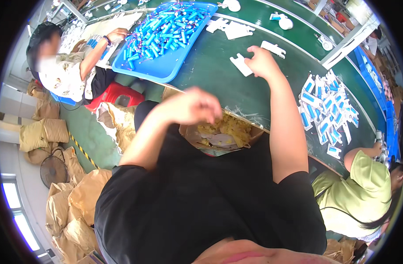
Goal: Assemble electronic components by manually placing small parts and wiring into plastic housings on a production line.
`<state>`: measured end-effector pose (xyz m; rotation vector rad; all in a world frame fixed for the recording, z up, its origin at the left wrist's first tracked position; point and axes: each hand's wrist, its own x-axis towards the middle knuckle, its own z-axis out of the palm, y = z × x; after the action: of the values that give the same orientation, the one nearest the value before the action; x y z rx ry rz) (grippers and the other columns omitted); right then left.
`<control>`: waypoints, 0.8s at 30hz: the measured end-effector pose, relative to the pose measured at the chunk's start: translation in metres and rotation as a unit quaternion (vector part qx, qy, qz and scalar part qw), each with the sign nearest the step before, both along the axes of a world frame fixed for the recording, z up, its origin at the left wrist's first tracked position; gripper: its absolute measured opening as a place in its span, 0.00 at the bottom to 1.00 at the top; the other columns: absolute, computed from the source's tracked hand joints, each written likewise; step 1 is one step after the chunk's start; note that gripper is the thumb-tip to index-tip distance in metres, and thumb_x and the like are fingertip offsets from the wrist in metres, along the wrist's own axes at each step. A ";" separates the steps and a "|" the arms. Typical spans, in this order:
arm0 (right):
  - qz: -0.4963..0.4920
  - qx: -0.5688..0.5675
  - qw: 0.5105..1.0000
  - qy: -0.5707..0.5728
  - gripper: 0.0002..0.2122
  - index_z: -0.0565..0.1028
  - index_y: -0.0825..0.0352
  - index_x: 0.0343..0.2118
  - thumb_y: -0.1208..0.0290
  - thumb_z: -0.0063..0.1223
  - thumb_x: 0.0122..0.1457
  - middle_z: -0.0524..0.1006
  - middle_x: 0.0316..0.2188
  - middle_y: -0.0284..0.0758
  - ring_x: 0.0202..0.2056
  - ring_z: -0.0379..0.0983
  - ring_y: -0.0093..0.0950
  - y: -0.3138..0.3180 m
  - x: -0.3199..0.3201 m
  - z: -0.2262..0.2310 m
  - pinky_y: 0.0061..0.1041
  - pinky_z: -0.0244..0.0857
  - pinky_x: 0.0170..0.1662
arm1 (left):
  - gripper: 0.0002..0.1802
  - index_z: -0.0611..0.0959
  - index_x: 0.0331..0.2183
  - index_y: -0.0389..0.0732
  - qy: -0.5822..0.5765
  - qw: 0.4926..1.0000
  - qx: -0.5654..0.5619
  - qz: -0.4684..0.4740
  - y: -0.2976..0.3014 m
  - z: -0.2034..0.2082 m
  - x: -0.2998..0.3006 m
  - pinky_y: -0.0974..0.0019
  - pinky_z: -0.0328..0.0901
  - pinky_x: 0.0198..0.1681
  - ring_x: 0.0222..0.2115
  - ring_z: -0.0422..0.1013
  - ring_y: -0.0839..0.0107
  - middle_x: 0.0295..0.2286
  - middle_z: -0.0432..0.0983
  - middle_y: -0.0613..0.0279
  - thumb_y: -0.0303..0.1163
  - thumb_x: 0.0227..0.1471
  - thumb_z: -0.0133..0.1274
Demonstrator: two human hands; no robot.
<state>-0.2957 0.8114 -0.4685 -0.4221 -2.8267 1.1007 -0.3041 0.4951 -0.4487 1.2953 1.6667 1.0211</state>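
Green workbench (206, 68); I see right hand (264, 64) touching a white plastic casing (241, 66), left hand (192, 106) blurred (can't tell either grip). Blue-celled casings (328, 104) piled right look done; loose blue cells (166, 31) remain.

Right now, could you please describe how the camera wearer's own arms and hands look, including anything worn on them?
Black short sleeves end above both bare forearms. The left hand and right hand are ungloved, with no watch or bracelet showing on either wrist. The left hand is motion-blurred, so any ring there cannot be made out.
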 end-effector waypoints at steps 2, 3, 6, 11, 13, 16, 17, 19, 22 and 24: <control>0.030 -0.010 0.997 -0.066 0.29 0.68 0.77 0.63 0.69 0.55 0.60 0.83 0.24 0.43 0.18 0.78 0.30 -0.016 0.005 0.011 0.31 0.73 0.23 | 0.07 0.87 0.37 0.39 0.157 0.948 0.074 0.266 -0.001 0.020 -0.041 0.66 0.73 0.36 0.30 0.81 0.71 0.29 0.86 0.59 0.27 0.56 0.57; 0.037 -0.022 0.995 -0.089 0.30 0.66 0.77 0.65 0.69 0.54 0.61 0.83 0.24 0.43 0.18 0.78 0.30 -0.018 0.006 0.012 0.31 0.71 0.22 | 0.09 0.87 0.38 0.40 0.320 0.867 0.092 0.370 0.007 0.029 -0.062 0.63 0.75 0.37 0.31 0.82 0.63 0.31 0.85 0.56 0.31 0.56 0.58; 0.082 -0.039 0.988 -0.123 0.30 0.63 0.78 0.67 0.70 0.51 0.63 0.84 0.26 0.42 0.18 0.78 0.30 -0.029 0.001 0.021 0.30 0.70 0.21 | 0.15 0.87 0.41 0.42 0.593 0.650 -0.006 0.475 -0.014 0.004 -0.165 0.50 0.74 0.48 0.45 0.79 0.48 0.44 0.81 0.47 0.39 0.54 0.62; 0.102 -0.068 0.992 -0.027 0.21 0.74 0.74 0.59 0.71 0.55 0.64 0.85 0.27 0.39 0.26 0.81 0.28 -0.017 0.000 0.010 0.30 0.74 0.31 | 0.16 0.87 0.45 0.46 0.628 0.617 -0.147 0.451 -0.015 0.006 -0.217 0.47 0.72 0.51 0.46 0.78 0.47 0.40 0.84 0.50 0.29 0.55 0.54; 0.087 -0.071 0.988 0.107 0.14 0.81 0.73 0.48 0.71 0.59 0.63 0.85 0.27 0.38 0.28 0.81 0.27 -0.002 -0.005 -0.009 0.31 0.75 0.38 | 0.19 0.86 0.46 0.48 0.694 0.564 -0.020 0.447 -0.001 0.024 -0.205 0.51 0.74 0.46 0.39 0.81 0.51 0.36 0.86 0.56 0.24 0.54 0.51; 0.055 -0.195 0.970 0.137 0.13 0.81 0.71 0.47 0.67 0.58 0.67 0.84 0.29 0.35 0.28 0.80 0.23 -0.007 -0.009 -0.001 0.25 0.74 0.34 | 0.20 0.84 0.48 0.50 0.592 0.639 0.094 0.481 0.019 0.048 -0.173 0.55 0.75 0.40 0.36 0.83 0.56 0.33 0.86 0.57 0.22 0.57 0.49; 0.068 -0.244 0.958 0.138 0.13 0.81 0.68 0.49 0.65 0.55 0.69 0.84 0.33 0.35 0.27 0.78 0.21 -0.011 -0.009 0.006 0.23 0.73 0.32 | 0.19 0.84 0.48 0.49 0.557 0.682 0.152 0.448 0.026 0.051 -0.164 0.55 0.75 0.39 0.35 0.83 0.57 0.32 0.85 0.57 0.22 0.59 0.49; 0.099 -0.377 0.912 0.129 0.19 0.77 0.67 0.57 0.58 0.48 0.74 0.82 0.43 0.40 0.29 0.77 0.22 -0.012 -0.004 0.009 0.23 0.74 0.33 | 0.18 0.84 0.48 0.46 0.456 0.782 0.217 0.367 0.054 0.069 -0.125 0.58 0.75 0.37 0.31 0.81 0.58 0.29 0.83 0.56 0.20 0.62 0.47; 0.190 -0.543 0.817 0.045 0.27 0.67 0.70 0.65 0.51 0.47 0.74 0.81 0.47 0.46 0.37 0.80 0.32 -0.024 0.003 0.019 0.30 0.76 0.40 | 0.14 0.83 0.48 0.43 0.448 0.795 0.306 0.273 0.089 0.061 -0.091 0.59 0.74 0.34 0.27 0.79 0.57 0.29 0.81 0.53 0.21 0.66 0.48; 0.222 -0.586 0.778 0.037 0.27 0.68 0.70 0.64 0.52 0.50 0.73 0.80 0.45 0.43 0.37 0.80 0.32 -0.030 0.002 0.019 0.30 0.76 0.40 | 0.11 0.78 0.49 0.41 0.403 0.797 0.303 0.334 0.107 0.045 -0.066 0.57 0.73 0.33 0.27 0.78 0.56 0.29 0.79 0.51 0.22 0.67 0.49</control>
<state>-0.2936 0.7809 -0.4498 0.2947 -1.7969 2.7929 -0.3699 0.6023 -0.4038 1.7443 2.7211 1.6583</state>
